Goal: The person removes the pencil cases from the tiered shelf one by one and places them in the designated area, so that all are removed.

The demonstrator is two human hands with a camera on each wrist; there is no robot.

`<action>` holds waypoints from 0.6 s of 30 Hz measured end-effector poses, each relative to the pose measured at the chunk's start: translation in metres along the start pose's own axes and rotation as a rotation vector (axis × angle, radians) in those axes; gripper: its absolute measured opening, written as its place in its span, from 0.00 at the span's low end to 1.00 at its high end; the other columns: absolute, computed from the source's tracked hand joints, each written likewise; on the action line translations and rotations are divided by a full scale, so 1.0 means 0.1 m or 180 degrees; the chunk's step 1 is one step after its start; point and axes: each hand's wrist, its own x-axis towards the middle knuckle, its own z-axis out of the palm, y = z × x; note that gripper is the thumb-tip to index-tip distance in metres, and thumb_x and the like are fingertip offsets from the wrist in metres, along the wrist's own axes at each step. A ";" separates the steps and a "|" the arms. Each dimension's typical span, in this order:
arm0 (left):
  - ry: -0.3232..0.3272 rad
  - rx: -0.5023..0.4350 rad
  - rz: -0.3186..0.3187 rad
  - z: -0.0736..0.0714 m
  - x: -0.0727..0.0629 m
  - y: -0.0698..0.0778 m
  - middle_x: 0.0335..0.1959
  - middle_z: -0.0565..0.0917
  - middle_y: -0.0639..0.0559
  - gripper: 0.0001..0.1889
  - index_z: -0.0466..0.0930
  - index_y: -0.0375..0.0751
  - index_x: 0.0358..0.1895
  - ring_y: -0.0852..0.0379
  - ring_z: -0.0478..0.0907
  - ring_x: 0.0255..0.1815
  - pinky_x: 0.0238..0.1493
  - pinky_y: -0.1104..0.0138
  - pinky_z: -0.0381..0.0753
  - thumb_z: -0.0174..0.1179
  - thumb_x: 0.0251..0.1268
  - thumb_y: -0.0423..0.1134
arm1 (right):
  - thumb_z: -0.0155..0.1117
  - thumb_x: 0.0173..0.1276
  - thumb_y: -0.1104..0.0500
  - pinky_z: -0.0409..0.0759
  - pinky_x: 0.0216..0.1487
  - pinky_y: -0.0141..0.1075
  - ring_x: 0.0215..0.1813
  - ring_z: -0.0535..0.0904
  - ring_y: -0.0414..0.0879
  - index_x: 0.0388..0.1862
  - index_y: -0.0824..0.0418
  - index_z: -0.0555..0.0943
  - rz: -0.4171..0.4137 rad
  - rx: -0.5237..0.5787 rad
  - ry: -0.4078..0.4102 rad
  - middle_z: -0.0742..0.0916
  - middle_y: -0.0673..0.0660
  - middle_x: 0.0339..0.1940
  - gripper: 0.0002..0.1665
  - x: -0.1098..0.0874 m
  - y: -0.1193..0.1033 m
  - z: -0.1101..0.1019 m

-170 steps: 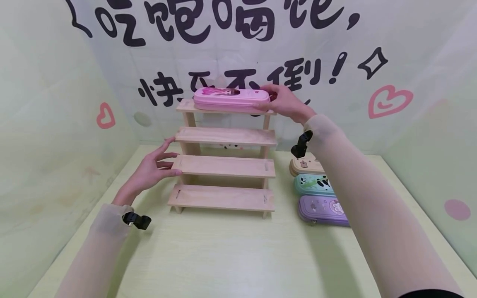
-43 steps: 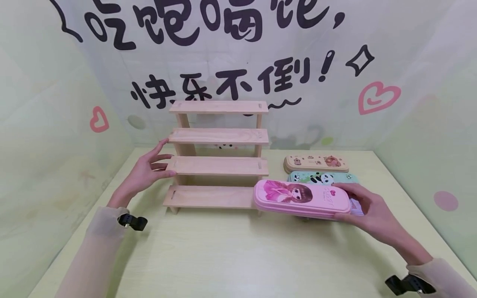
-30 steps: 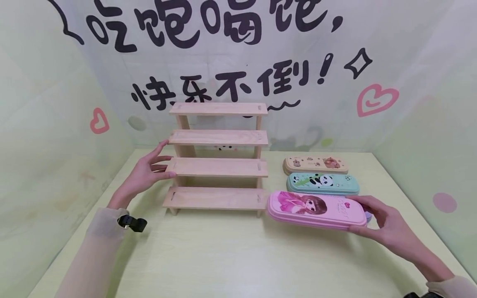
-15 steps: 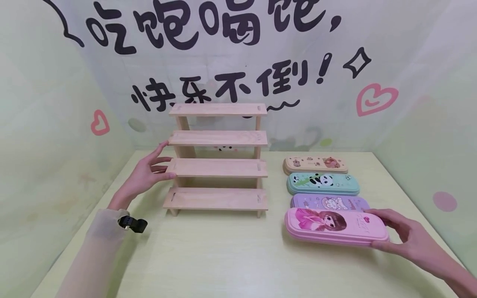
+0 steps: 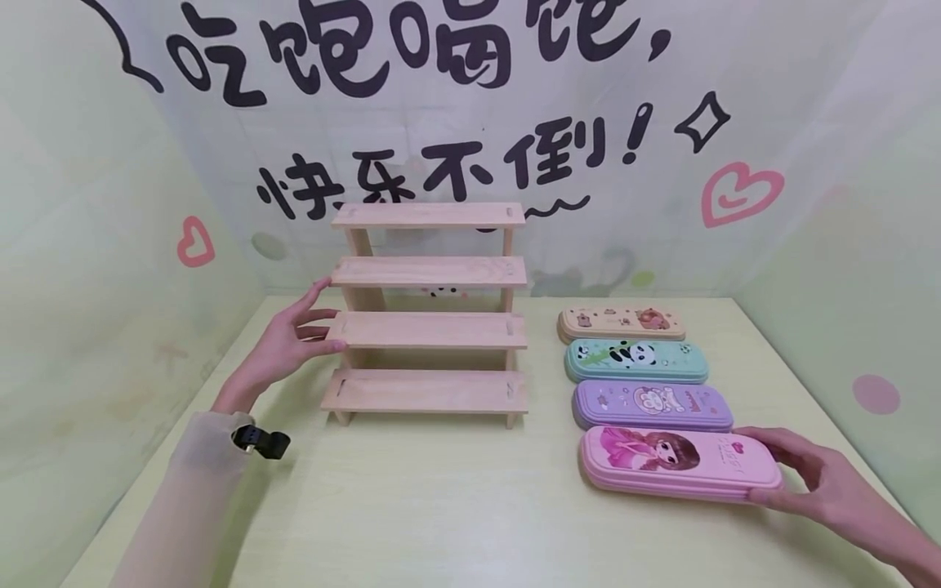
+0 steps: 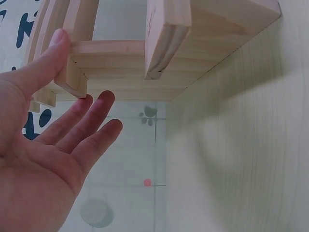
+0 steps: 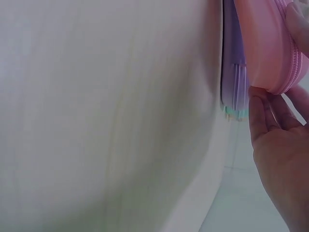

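Observation:
My right hand (image 5: 831,486) pinches the right end of a pink pencil case (image 5: 680,464) with a girl printed on its lid. In the right wrist view, the case's zip (image 7: 293,58) shows between thumb and fingers. The pink case is low over the table, just in front of a purple pencil case (image 5: 650,406). My left hand (image 5: 287,347) holds the left end of a four-step wooden display shelf (image 5: 426,390). The left wrist view shows the thumb (image 6: 58,41) at one side of a board and fingertips at its other side.
Behind the purple case lie a green panda pencil case (image 5: 635,361) and a beige bear pencil case (image 5: 621,324), in a row right of the shelf. A printed cloth backdrop (image 5: 625,229) stands behind the pale wooden table (image 5: 412,506).
My right hand has taken the pink pencil case off the top step and brought it right, down and toward me, to the front of the row. The left hand stays at the shelf.

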 end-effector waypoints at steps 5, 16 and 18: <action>0.0001 0.0004 -0.0004 0.00 -0.01 0.00 0.73 0.73 0.32 0.56 0.46 0.76 0.85 0.30 0.77 0.67 0.62 0.47 0.81 0.77 0.65 0.39 | 0.79 0.56 0.75 0.70 0.56 0.16 0.62 0.76 0.29 0.73 0.66 0.75 -0.0005 0.0005 -0.0021 0.84 0.43 0.64 0.45 -0.01 0.07 -0.02; 0.0002 0.0025 0.0004 0.01 -0.01 -0.01 0.73 0.73 0.31 0.56 0.46 0.77 0.85 0.29 0.77 0.67 0.62 0.46 0.81 0.77 0.65 0.39 | 0.81 0.55 0.72 0.70 0.56 0.15 0.59 0.77 0.30 0.73 0.65 0.75 0.0009 -0.0126 -0.0088 0.82 0.40 0.64 0.45 -0.01 0.17 -0.03; -0.0003 0.0016 0.0008 0.01 -0.01 -0.01 0.73 0.73 0.31 0.56 0.46 0.76 0.85 0.29 0.77 0.67 0.62 0.47 0.81 0.76 0.65 0.39 | 0.82 0.54 0.72 0.70 0.56 0.14 0.58 0.77 0.30 0.73 0.65 0.76 -0.0019 -0.0151 -0.0084 0.82 0.39 0.64 0.45 0.00 0.19 -0.02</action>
